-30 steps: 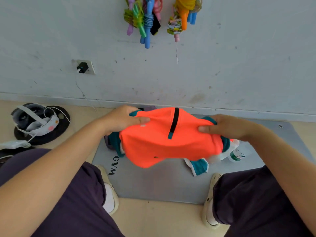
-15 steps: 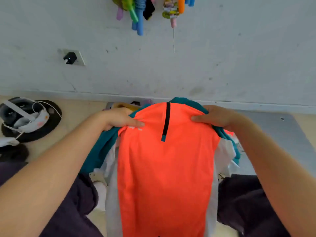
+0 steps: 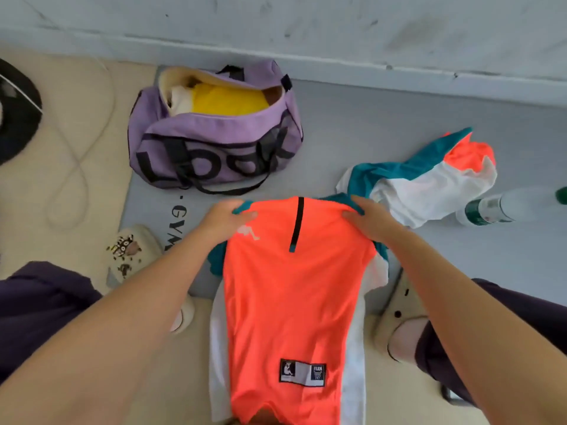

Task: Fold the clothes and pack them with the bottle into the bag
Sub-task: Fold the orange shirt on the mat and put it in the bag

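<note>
- Left hand point(image 3: 228, 217) and right hand point(image 3: 366, 219) each pinch a shoulder of the neon-orange sleeveless jersey with white side panels and teal trim point(image 3: 291, 302); it hangs from the grip over the grey gym mat point(image 3: 383, 142) edge, hem down between the feet.
- Risk: slippery fabric may slide out of a thumb pinch, or land skewed and wrinkled, so the fold comes out lopsided.
- Risk: hem could catch on the beige clogs point(image 3: 135, 250) on lay-down.
- Crumpled teal, white and orange garment point(image 3: 429, 179) lies just right of the jersey, crowding the fold space.
- Clear plastic bottle with green label point(image 3: 491, 210) lies beside that garment; it looks likely to roll if nudged.
- Open purple duffel bag with black lettering point(image 3: 214, 142) sits beyond on the mat, already holding something yellow; room looks tight.
</note>
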